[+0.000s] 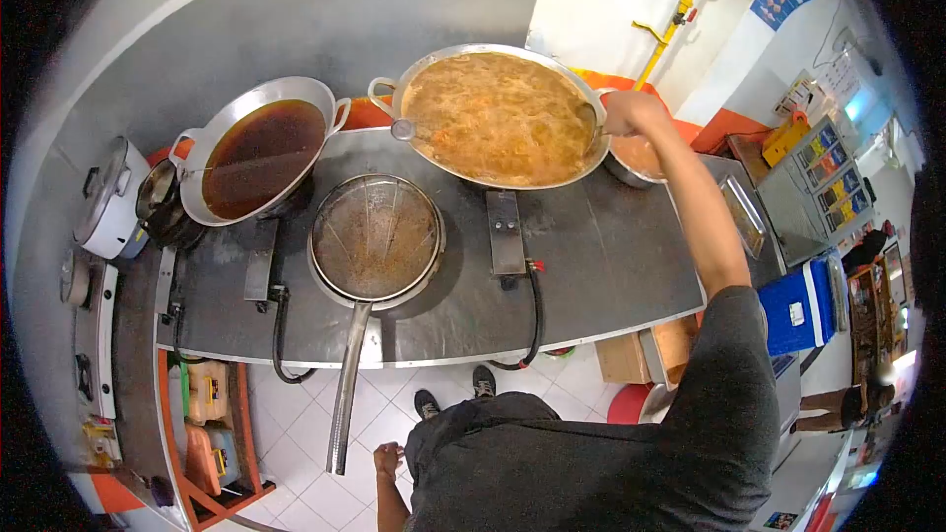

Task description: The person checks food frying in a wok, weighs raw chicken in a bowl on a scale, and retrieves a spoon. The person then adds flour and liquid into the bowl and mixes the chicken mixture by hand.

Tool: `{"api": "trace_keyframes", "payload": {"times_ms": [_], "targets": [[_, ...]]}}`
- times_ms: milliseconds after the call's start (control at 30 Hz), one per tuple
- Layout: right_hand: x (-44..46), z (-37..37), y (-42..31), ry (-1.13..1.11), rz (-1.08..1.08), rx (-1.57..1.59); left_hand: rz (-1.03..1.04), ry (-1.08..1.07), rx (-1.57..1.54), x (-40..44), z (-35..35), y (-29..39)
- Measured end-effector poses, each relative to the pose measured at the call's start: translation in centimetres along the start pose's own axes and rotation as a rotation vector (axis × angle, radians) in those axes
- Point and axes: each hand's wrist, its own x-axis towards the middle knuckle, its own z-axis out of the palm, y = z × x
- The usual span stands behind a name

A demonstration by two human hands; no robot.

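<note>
My right hand (636,114) is closed at the right rim of a large wok (382,89) full of bubbling orange-brown liquid. It grips what looks like a ladle (589,122), whose dark bowl dips in at that side; the handle is mostly hidden by my fingers. Down beside my body, over the tiled floor, hangs my left hand (388,457), fingers loosely curled and nothing visible in them. In front of me a round mesh strainer (374,236) lies over a metal bowl, its long handle (345,394) sticking out past the counter edge.
A second wok (335,103) of dark brown liquid stands at left. Beyond my right hand is a pot (636,158) with orange-pink contents. Hoses (537,320) hang off the counter front (611,256). A blue cooler (796,307) is at right, and a person (838,409) stands farther off.
</note>
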Motion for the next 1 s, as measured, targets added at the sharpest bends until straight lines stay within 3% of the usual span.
{"api": "trace_keyframes", "payload": {"times_ms": [33, 100, 233, 467, 600, 633, 733, 767, 833, 900, 1000], "targets": [[1.9, -0.6, 1.0, 0.006, -0.006, -0.001, 0.008, -0.009, -0.043, -0.7, -0.3, -1.1], [5.4, -0.6, 3.6, -0.308, 0.017, 0.004, 0.034, -0.012, 0.042, -0.9, -0.7, -3.5], [6.6, 2.4, 6.1, -0.371, 0.015, 0.276, 0.145, -0.047, 0.4, -2.6, -4.3, -14.9], [7.1, 9.9, 7.1, -0.339, 0.012, 0.877, 0.345, -0.122, 0.938, 0.2, -1.9, -15.8], [7.4, 10.0, 7.6, -0.348, 0.01, 0.982, 0.683, -0.128, 1.321, 4.5, -0.7, -15.6], [8.0, 10.0, 8.0, -0.39, 0.014, 0.998, 0.675, -0.121, 1.314, 4.6, -0.6, -16.4], [9.6, 10.0, 8.9, -0.459, 0.018, 0.94, 0.242, 0.066, 0.193, 1.0, -1.2, -9.5], [10.0, 10.3, 8.7, -0.458, 0.013, 0.937, 0.094, 0.118, -0.176, -3.4, 0.6, -3.8], [10.8, 11.1, 7.8, -0.459, -0.1, 0.96, 0.134, 0.144, -0.188, -3.0, 0.3, -4.1], [11.1, 11.4, 6.6, -0.441, -0.112, 0.971, -0.014, 0.062, -0.245, -2.2, -0.1, -4.1], [10.2, 10.5, 5.5, -0.415, -0.108, 0.999, -0.064, 0.056, -0.169, -3.0, -0.1, -5.3]]}}
